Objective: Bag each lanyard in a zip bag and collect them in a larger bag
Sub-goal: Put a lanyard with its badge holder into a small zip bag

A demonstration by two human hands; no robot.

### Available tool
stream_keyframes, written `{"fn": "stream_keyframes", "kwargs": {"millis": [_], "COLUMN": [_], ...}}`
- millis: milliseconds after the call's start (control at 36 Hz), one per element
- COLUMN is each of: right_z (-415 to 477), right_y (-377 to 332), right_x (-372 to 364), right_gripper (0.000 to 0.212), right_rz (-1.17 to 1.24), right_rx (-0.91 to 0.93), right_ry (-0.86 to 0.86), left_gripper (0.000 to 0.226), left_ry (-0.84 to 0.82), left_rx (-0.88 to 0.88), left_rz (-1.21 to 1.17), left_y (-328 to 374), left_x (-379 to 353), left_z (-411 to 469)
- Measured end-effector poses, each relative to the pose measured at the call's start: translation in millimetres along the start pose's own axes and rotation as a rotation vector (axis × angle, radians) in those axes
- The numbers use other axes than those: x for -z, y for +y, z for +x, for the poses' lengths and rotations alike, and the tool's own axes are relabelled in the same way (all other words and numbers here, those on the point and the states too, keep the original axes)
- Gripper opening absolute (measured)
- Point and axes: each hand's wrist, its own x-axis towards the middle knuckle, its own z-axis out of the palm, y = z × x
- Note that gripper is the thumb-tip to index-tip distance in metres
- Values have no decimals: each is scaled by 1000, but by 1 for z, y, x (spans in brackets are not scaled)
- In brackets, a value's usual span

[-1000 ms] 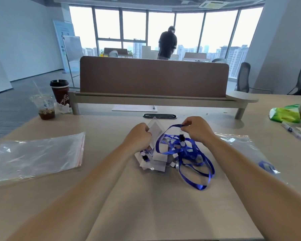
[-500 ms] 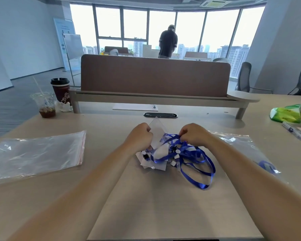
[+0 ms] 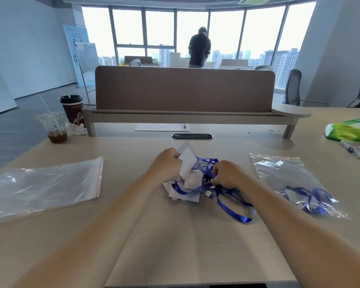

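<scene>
Both forearms reach forward over bench (image 3: 195,246). Left hand (image 3: 166,166) fisted, fingers pinching small zip bag (image 3: 187,163) upright. Right hand (image 3: 227,176) curled, knuckles up, gripping blue lanyard (image 3: 233,208) in mid-bench pile.

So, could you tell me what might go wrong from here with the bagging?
1. The blue lanyards lie tangled in one pile; the right hand pulling a strap could drag others along.
2. The left hand pinches a small zip bag by its edge; it may crumple or slip while stuffing.
3. A strap loop trails out and could snag.
</scene>
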Motion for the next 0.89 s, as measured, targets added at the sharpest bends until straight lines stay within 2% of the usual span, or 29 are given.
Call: {"fn": "stream_keyframes", "kwargs": {"millis": [83, 167, 306, 417, 472, 556, 611, 694, 833, 889], "right_z": [-1, -3, -3, -4, -4, -6, -6, -11, -17, -17], "right_y": [0, 0, 2, 4, 5, 3, 2, -4, -13, -14], "right_x": [2, 5, 14, 24, 28, 33, 36, 42, 46, 46], "right_gripper": [20, 20, 8, 3, 6, 7, 9, 14, 14, 12], "right_rz": [23, 43, 149, 284, 263, 230, 266, 300, 310, 326], "right_rx": [6, 17, 41, 39, 52, 79, 106, 166, 233, 222], "right_ry": [15, 19, 139, 169, 190, 238, 252, 252, 240, 238], "left_gripper": [21, 17, 7, 28, 36, 29, 14, 22, 6, 10], "left_ry": [-5, 21, 2, 2, 2, -16, -30, -57, -88, -69], "left_rx": [1, -3, -18, -8, -13, -57, -107, -152, -210, -215], "left_rz": [-2, -14, -27, 37, 85, 127, 174, 216, 256, 255], "left_y": [-1, -2, -5, -8, -8, -9, -9, -9, -7, -5], "left_x": [0, -1, -3, -3, -4, -4, -3, -3, -3, -3], "left_z": [0, -1, 1, 4, 5, 4, 5, 3, -5, -6]}}
